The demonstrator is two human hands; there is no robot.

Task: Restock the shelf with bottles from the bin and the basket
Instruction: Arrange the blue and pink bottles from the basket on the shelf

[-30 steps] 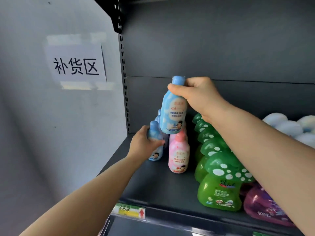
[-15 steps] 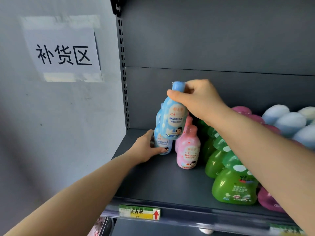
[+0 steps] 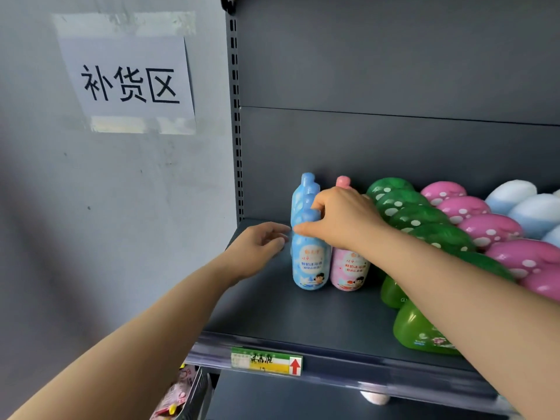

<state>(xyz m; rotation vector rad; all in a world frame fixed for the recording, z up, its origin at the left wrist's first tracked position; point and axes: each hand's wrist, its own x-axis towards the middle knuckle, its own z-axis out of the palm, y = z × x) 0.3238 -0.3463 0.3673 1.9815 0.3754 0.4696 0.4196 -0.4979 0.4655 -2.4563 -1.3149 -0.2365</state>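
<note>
Right hand (image 3: 342, 219) grips the upright blue bottle (image 3: 310, 265) by its neck from above; left hand (image 3: 257, 247) hovers slack-fingered just beside it.

Arms extended, left hand (image 3: 260, 247) relaxed, right hand (image 3: 344, 221) curled in a grip.

grey wall (image 3: 91, 222), taped paper sign (image 3: 127, 83)
</note>
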